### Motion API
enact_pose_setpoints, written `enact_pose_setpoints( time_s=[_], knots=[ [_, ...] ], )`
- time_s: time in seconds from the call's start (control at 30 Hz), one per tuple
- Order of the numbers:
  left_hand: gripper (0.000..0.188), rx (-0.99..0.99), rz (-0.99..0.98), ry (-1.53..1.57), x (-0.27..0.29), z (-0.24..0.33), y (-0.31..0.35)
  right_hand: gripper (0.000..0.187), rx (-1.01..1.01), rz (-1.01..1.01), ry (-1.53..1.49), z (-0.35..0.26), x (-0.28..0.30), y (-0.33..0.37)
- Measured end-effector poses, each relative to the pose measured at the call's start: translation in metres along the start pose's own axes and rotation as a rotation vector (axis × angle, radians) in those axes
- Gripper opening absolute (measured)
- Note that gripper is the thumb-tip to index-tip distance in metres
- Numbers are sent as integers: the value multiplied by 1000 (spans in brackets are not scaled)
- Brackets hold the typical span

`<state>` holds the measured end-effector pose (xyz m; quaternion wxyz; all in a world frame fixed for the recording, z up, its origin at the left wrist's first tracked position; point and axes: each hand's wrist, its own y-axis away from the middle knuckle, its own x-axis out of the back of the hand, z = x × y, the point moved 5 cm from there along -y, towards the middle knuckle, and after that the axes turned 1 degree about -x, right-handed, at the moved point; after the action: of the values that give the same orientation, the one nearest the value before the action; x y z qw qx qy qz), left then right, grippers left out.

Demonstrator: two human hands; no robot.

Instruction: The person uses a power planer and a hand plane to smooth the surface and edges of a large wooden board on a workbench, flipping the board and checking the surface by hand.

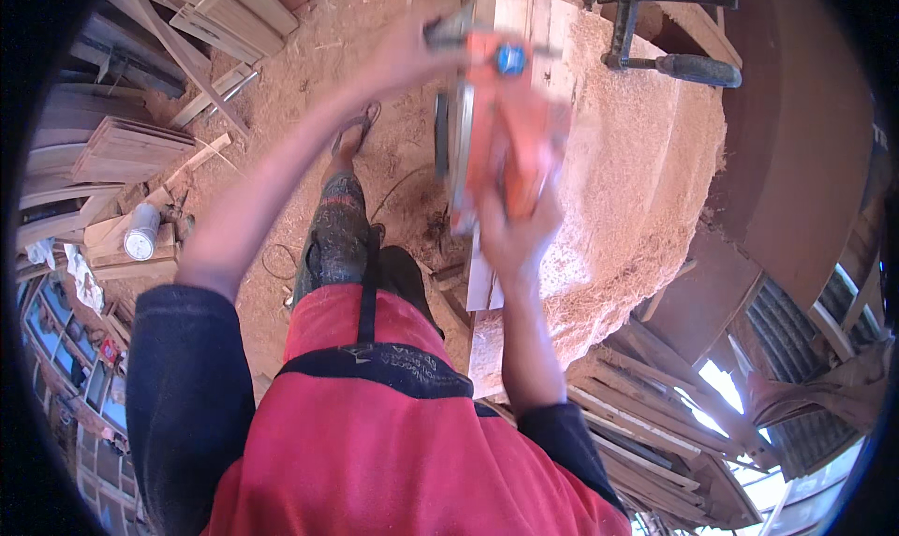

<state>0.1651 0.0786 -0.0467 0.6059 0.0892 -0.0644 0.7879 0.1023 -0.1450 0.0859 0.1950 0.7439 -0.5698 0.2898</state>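
An orange electric hand planer [515, 124] with a blue front knob rests over a pale wooden board [536, 16], smeared by motion. My right hand [520, 241] is closed around its rear handle. At the planer's front left, my left hand [421, 57] meets the tool beside a dark grey piece [451, 29]; blur hides how its fingers lie. The board runs along the left side of a workbench [646, 152] covered with wood shavings.
A bar clamp [626, 30] with a dark handle sits at the bench's far right. Stacked boards [131, 152] and a metal can [142, 232] stand left. Shavings cover the floor [309, 68], where a cable [398, 185] lies. More timber [646, 424] leans at the near right.
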Motion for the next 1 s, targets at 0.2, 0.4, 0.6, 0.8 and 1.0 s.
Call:
enact_pose_setpoints(
  time_s=[0.2,0.4,0.6,0.8,1.0],
  knots=[
    [86,-10,-79,188,55,4,-129,24,202,58,196,-23,-44,-130],
    [68,125,-90,201,15,-3,-29,46,-109,-73,69,8,-12,-27],
    [91,94,-128,-95,-72,41,234,27,-176,-117,193,42,71,237],
    [96,283,-197,0,-116,63,373,28,-488,-173,167,80,120,395],
    [96,214,-142,-1,-86,49,287,12,-350,-115,57,60,85,299]
  ],
)
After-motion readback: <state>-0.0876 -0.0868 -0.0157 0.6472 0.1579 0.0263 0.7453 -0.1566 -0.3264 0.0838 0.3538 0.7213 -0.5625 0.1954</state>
